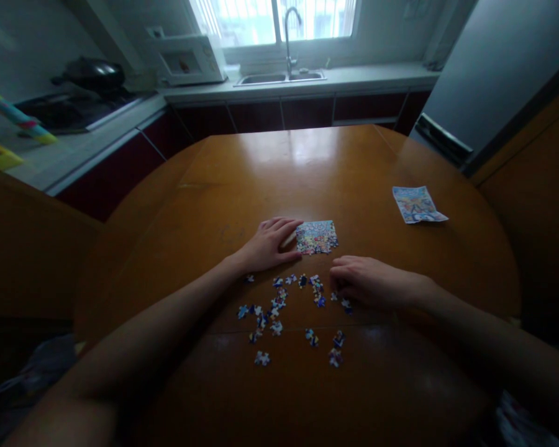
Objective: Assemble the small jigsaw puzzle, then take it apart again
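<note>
A partly joined jigsaw puzzle (317, 236) lies flat on the wooden table, its near edge ragged with piece tabs. My left hand (272, 244) rests at its left side, fingers stretched out and thumb apart, the fingertips touching or right beside the edge. Just below the puzzle's right corner, my right hand (361, 279) is low over the table with its fingers curled in. Whatever those fingertips hold, if anything, is hidden. Close under them lie a small puzzle piece (334, 297) and another piece (346, 303). Several loose puzzle pieces (276, 327) are scattered nearer to me.
A creased picture sheet (415, 205) lies at the table's right. Beyond the wooden table (270, 167) are a counter with a sink (265, 79), a microwave (190, 60) and a stove with a dark pan (94, 74). A grey fridge (498, 74) stands at right.
</note>
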The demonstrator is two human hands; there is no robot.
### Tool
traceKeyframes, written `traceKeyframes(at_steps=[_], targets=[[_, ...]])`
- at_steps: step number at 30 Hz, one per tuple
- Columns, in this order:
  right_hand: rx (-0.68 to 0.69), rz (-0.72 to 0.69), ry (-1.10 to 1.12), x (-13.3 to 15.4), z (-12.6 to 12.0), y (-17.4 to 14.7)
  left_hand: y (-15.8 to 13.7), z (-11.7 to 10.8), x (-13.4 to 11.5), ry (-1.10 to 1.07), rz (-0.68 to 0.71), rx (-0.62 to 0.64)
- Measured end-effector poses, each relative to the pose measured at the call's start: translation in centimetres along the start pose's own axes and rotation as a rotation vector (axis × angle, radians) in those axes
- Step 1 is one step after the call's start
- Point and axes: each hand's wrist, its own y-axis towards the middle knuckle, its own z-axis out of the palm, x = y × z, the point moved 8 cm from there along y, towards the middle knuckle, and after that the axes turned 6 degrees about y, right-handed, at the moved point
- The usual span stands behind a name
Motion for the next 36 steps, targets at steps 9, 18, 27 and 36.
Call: traceKeyframes(at_steps=[9, 18, 27, 36], targets=[[0.083, 0.010, 0.027, 0.0, 0.3, 0.1, 0.0, 0.2, 0.2, 0.011, 0.002, 0.003], [0.077, 0.018, 0.077, 0.1, -0.1, -0.1, 0.0, 0.2, 0.2, 0.008, 0.000, 0.008], [0.087, -0.005, 0.023, 0.5, 0.5, -0.1, 0.0, 0.2, 0.0, -0.002, 0.000, 0.003], [0.083, -0.017, 0.038, 0.6, 1.0, 0.1, 0.0, 0.1, 0.0, -0.001, -0.005, 0.007]])
